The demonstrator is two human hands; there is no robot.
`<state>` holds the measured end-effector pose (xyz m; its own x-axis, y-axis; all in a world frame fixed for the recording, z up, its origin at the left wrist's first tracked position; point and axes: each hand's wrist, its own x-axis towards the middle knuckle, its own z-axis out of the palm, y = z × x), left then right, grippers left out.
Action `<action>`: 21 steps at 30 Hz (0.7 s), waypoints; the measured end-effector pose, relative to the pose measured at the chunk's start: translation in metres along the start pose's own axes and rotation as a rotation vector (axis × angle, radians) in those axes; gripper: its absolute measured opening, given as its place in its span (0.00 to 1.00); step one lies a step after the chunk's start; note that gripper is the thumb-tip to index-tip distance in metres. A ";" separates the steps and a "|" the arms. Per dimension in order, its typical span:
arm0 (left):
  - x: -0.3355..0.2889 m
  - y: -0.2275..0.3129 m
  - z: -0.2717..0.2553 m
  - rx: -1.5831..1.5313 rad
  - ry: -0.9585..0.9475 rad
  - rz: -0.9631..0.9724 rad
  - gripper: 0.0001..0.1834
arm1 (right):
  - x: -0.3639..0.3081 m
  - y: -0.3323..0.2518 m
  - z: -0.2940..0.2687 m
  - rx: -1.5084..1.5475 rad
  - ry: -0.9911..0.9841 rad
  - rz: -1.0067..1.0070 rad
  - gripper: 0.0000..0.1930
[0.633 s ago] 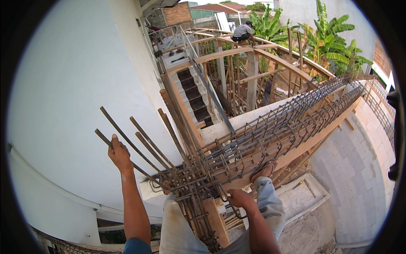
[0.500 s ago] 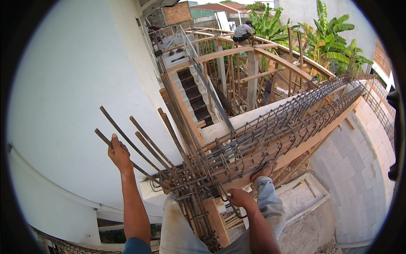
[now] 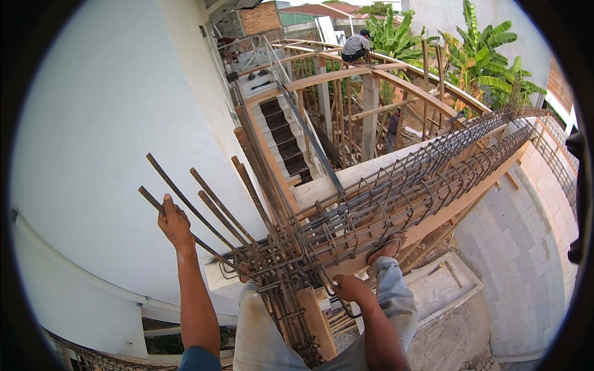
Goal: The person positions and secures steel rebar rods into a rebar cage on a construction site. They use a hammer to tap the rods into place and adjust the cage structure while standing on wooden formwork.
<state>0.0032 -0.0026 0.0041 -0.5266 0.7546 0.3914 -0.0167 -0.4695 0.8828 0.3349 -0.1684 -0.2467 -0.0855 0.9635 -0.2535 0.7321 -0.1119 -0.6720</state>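
Observation:
Raised at the left, my left hand [image 3: 175, 224] is closed around an upright reinforcing bar [image 3: 150, 199], one of several slanting up beside the white wall. Down at the centre right, my right hand [image 3: 351, 289] is closed on a thin bent steel bar [image 3: 325, 279] at the edge of the rebar joint; part of it is hidden behind my fingers. Between my hands lies the dense joint of crossed bars and stirrups [image 3: 278, 256]. From there a long rebar cage [image 3: 402, 201] runs off to the far right. My feet stand on either side of the joint.
A white wall [image 3: 105, 154] fills the left. Beyond are stairs [image 3: 281, 133], timber formwork [image 3: 340, 77] on posts, and a crouching person [image 3: 355, 47]. Far below on the right is grey paving [image 3: 520, 247]. A wooden board [image 3: 315, 321] edges the cage near my legs.

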 end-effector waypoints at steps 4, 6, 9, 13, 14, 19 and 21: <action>0.000 0.000 0.000 0.000 0.007 0.000 0.24 | 0.000 0.000 0.001 -0.012 0.003 0.015 0.20; 0.000 0.000 0.000 0.001 0.006 0.003 0.24 | 0.001 0.001 0.001 -0.016 0.000 0.016 0.20; 0.000 0.001 0.000 0.007 0.002 0.008 0.24 | 0.002 0.003 0.003 -0.016 -0.006 0.011 0.20; -0.001 0.001 0.000 0.018 0.005 0.005 0.24 | 0.003 0.004 0.005 -0.004 0.005 0.007 0.19; -0.001 0.001 0.000 0.021 0.012 0.000 0.24 | 0.003 0.004 0.005 -0.005 0.012 -0.005 0.19; -0.001 0.001 0.000 0.021 0.007 -0.001 0.24 | 0.002 0.003 0.004 -0.008 -0.010 0.000 0.18; 0.000 0.001 0.000 0.016 0.006 -0.004 0.24 | 0.002 0.003 0.003 -0.005 -0.014 0.009 0.18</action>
<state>0.0036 -0.0033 0.0049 -0.5318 0.7534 0.3866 -0.0050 -0.4593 0.8882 0.3347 -0.1675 -0.2514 -0.0885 0.9590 -0.2693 0.7361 -0.1191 -0.6663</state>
